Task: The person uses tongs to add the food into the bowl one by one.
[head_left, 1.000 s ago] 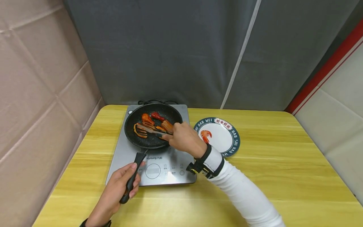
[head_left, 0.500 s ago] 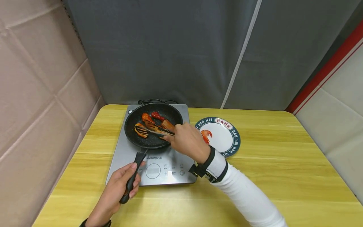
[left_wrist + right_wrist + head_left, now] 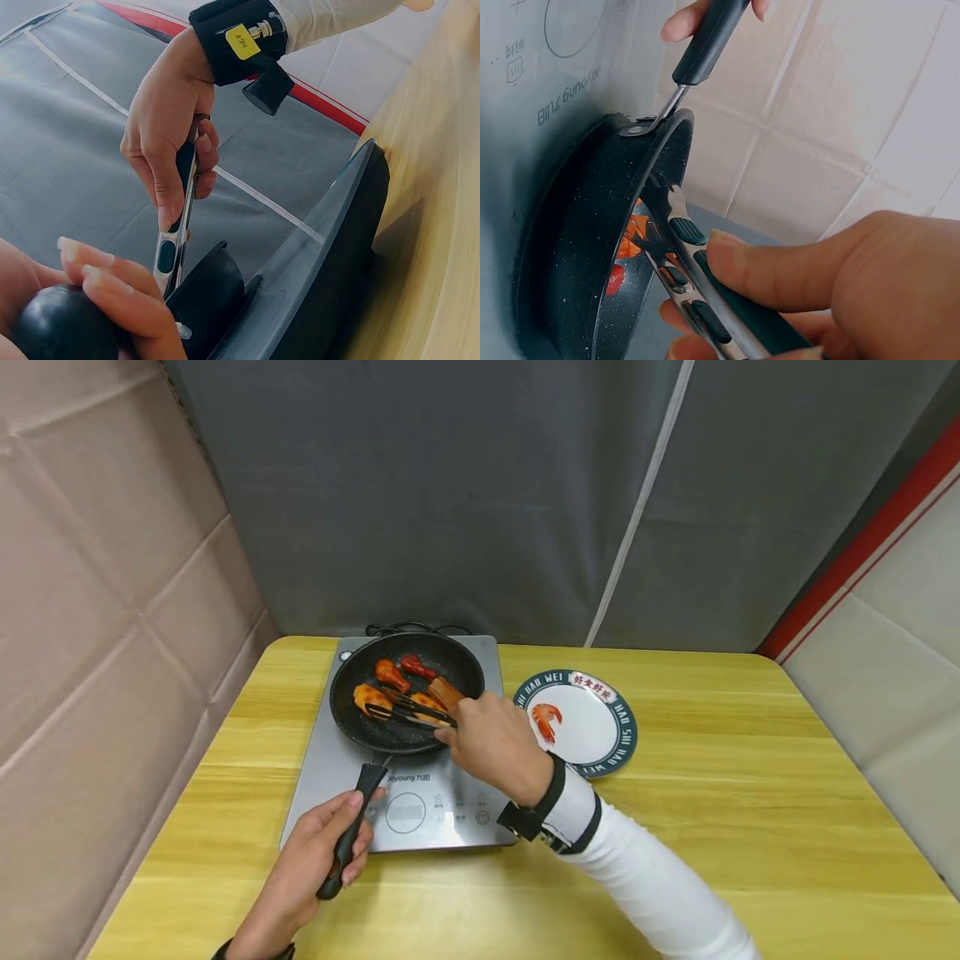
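Observation:
My left hand [image 3: 318, 843] grips the black handle [image 3: 347, 847] of a frying pan [image 3: 401, 742]. The right hand [image 3: 501, 747] holds metal tongs with dark grips [image 3: 742, 307], seen close up in the right wrist view. Their dark slotted tips [image 3: 386, 712] are inside the pan, by an orange-yellow food piece [image 3: 370, 697] on its left side; whether they pinch it I cannot tell. A drumstick [image 3: 391, 673], a red piece [image 3: 417, 666], a brown block-like piece [image 3: 446, 692] and another orange piece [image 3: 426, 702] lie around the tongs, partly covered by them.
Under the pan is a silver induction cooker [image 3: 322, 793], its black cord [image 3: 412, 627] coiled behind. A white plate with a dark lettered rim [image 3: 624, 739] stands to the right, bearing a shrimp [image 3: 545, 720]. Walls enclose the wooden table [image 3: 720, 760] at the back and sides.
The tongs' tips have shifted slightly toward the pan's front, uncovering more of the left orange piece and the drumstick. The right hand has moved a little; the left hand and pan stay put.

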Motion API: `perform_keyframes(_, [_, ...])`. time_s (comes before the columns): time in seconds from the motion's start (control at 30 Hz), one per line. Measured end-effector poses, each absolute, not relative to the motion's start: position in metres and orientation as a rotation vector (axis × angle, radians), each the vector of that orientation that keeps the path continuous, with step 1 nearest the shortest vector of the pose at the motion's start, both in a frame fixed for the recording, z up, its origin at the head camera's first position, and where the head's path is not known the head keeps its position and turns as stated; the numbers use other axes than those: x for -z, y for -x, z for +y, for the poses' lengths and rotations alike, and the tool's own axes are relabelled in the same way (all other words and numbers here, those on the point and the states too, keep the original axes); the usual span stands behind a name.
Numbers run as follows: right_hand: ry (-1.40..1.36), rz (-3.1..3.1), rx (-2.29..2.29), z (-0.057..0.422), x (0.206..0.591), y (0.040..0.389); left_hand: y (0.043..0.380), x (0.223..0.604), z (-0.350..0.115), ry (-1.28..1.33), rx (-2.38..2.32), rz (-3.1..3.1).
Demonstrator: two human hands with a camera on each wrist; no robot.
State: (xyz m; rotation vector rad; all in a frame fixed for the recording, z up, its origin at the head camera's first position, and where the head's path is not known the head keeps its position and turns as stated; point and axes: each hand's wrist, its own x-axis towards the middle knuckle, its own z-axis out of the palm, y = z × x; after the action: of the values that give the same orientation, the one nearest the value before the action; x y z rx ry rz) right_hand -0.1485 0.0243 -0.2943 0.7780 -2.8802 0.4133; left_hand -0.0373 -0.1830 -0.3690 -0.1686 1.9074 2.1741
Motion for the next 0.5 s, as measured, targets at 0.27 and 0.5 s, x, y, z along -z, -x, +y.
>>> perform_keyframes(0.27, [-0.737, -2.935, -0.461, 0.029, 0.292, 0.148, 0.037, 0.37, -0.183, 0.151, -2.177, 1.912])
perform_keyframes(0.5, [-0.74, -2.894, -0.5, 0.066, 0.277, 0.142, 0.037, 0.37, -0.183, 0.156, -2.17, 1.922])
